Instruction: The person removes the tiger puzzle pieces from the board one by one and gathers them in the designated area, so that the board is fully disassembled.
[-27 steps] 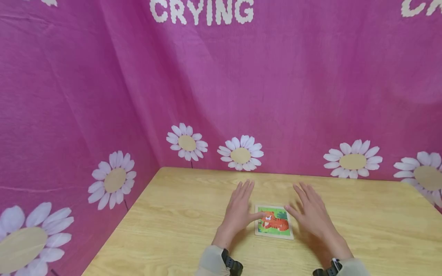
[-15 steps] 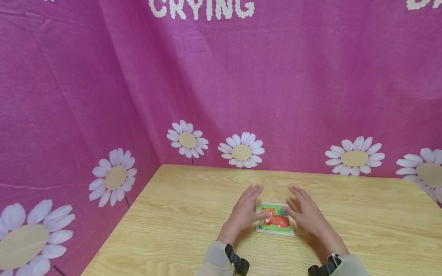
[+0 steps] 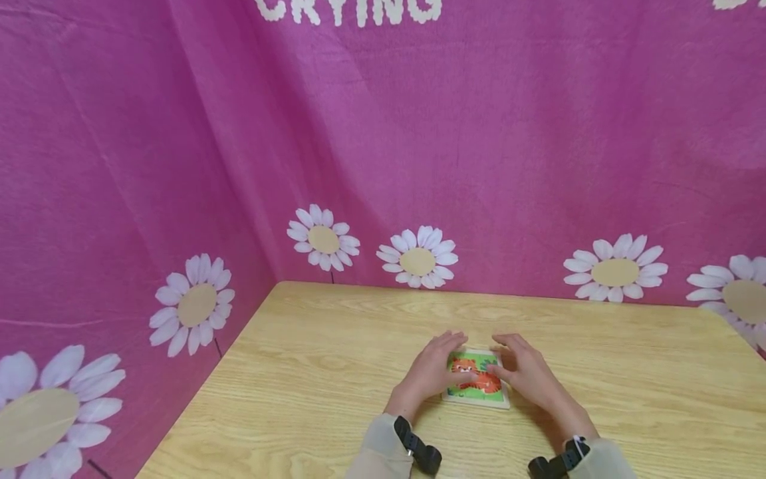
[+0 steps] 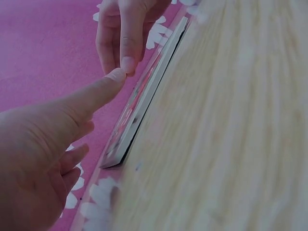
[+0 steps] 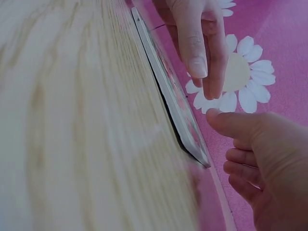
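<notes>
A small square tiger picture puzzle [image 3: 479,394] with a pale frame lies flat on the wooden table. It shows an orange tiger on green. My left hand [image 3: 426,369] hovers at its left side, thumb over the picture. Opposite it, my right hand [image 3: 531,378] hovers at the right side, its thumb also reaching over the puzzle. Both hands have loosely bent fingers and hold nothing. Seen edge-on in the left wrist view, the puzzle [image 4: 137,108] sits apart from the left hand [image 4: 43,139]. The right wrist view likewise shows a gap between the puzzle [image 5: 171,91] and the right hand [image 5: 274,154].
The light wood table [image 3: 323,359] stretches out on both sides of the hands. Behind it and at the left hangs a pink cloth [image 3: 479,133] printed with white daisies and lettering. Dark straps with small devices sit on both wrists [image 3: 419,449].
Both hands have come closer together over the puzzle, with their fingers bending more and thumbs reaching farther in. The puzzle has stayed in its place on the table.
</notes>
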Demonstrator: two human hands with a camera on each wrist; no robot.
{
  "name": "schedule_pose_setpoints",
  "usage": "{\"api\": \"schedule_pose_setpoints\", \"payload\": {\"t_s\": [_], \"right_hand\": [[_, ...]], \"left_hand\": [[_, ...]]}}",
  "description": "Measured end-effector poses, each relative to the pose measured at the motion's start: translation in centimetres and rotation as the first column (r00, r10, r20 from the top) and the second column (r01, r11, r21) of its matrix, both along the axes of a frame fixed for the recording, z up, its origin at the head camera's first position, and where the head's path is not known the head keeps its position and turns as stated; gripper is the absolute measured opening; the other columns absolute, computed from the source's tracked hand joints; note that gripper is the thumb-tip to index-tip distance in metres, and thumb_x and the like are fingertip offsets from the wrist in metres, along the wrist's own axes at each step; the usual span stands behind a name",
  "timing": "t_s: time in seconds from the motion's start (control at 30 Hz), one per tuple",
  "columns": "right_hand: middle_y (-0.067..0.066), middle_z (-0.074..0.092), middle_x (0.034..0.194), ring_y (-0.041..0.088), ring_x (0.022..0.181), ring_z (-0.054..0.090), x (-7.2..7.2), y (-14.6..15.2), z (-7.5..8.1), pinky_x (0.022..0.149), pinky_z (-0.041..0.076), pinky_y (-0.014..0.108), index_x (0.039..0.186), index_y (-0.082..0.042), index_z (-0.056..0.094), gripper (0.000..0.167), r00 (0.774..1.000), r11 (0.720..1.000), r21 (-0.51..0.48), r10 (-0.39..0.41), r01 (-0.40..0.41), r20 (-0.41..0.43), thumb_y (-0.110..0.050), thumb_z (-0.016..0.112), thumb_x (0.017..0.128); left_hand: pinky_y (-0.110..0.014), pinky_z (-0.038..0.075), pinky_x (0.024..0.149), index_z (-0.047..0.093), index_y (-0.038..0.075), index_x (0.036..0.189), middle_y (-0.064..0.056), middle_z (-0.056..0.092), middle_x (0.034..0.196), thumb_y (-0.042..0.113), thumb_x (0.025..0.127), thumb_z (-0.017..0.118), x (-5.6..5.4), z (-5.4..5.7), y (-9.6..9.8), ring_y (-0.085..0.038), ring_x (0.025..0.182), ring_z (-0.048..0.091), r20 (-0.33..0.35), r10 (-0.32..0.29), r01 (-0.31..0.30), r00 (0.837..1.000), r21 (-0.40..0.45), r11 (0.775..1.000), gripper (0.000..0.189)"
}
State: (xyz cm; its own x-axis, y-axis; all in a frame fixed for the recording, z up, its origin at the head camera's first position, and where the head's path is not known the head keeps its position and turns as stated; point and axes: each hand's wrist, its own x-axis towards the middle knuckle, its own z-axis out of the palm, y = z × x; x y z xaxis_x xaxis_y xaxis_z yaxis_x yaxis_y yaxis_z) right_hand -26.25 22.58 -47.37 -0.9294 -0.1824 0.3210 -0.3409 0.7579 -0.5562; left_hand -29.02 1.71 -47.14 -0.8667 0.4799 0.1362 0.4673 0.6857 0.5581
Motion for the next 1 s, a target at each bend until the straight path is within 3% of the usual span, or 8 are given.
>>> {"api": "schedule_pose_setpoints", "payload": {"t_s": [0.33, 0.47, 0.6, 1.0], "right_hand": [[0.015, 0.064, 0.112, 0.035, 0.109, 0.06, -0.4, -0.2, -0.6, 0.098, 0.049, 0.058, 0.118, 0.003, 0.064, 0.041, 1.0, 1.0, 0.016, -0.007, 0.007, 0.002, -0.016, 0.077, 0.084], [0.008, 0.062, 0.101, 0.021, 0.093, 0.056, -0.6, -0.1, -0.6, 0.082, 0.052, 0.037, 0.113, 0.001, 0.067, 0.035, 0.999, 1.0, 0.021, -0.005, 0.004, 0.031, -0.016, 0.077, 0.084], [0.004, 0.057, 0.094, 0.015, 0.084, 0.047, -0.8, 0.0, -0.6, 0.067, 0.04, 0.022, 0.108, -0.001, 0.068, 0.029, 0.998, 1.0, 0.007, 0.012, -0.013, 0.057, -0.015, 0.077, 0.084], [0.006, 0.054, 0.091, 0.014, 0.082, 0.045, -1.2, 0.1, -0.1, 0.066, 0.039, 0.02, 0.104, 0.001, 0.067, 0.023, 0.993, 0.997, -0.003, 0.072, -0.072, 0.091, -0.01, 0.074, 0.085]], "left_hand": [[-0.042, 0.035, 0.12, 0.052, 0.021, 0.142, 0.003, 0.047, 0.152, 0.045, 0.085, 0.073, -0.1, -0.5, 0.3, -0.019, 0.147, 0.035, 0.032, -0.027, 0.026, 0.999, 0.011, 1.0, 0.065], [-0.044, 0.037, 0.118, 0.055, 0.021, 0.14, 0.001, 0.047, 0.152, 0.045, 0.084, 0.073, -0.2, -0.8, 0.4, -0.023, 0.146, 0.037, 0.038, -0.034, 0.034, 0.999, 0.011, 0.999, 0.063], [-0.045, 0.037, 0.118, 0.056, 0.021, 0.139, 0.002, 0.047, 0.152, 0.048, 0.084, 0.073, -0.2, -1.0, 0.5, -0.025, 0.146, 0.036, 0.035, -0.035, 0.035, 0.999, 0.002, 0.999, 0.063], [-0.04, 0.027, 0.124, 0.057, 0.022, 0.138, 0.009, 0.049, 0.15, 0.051, 0.085, 0.07, -0.2, -1.5, 0.9, -0.018, 0.149, 0.03, -0.014, -0.037, 0.036, 0.999, -0.061, 0.997, 0.061]]}}
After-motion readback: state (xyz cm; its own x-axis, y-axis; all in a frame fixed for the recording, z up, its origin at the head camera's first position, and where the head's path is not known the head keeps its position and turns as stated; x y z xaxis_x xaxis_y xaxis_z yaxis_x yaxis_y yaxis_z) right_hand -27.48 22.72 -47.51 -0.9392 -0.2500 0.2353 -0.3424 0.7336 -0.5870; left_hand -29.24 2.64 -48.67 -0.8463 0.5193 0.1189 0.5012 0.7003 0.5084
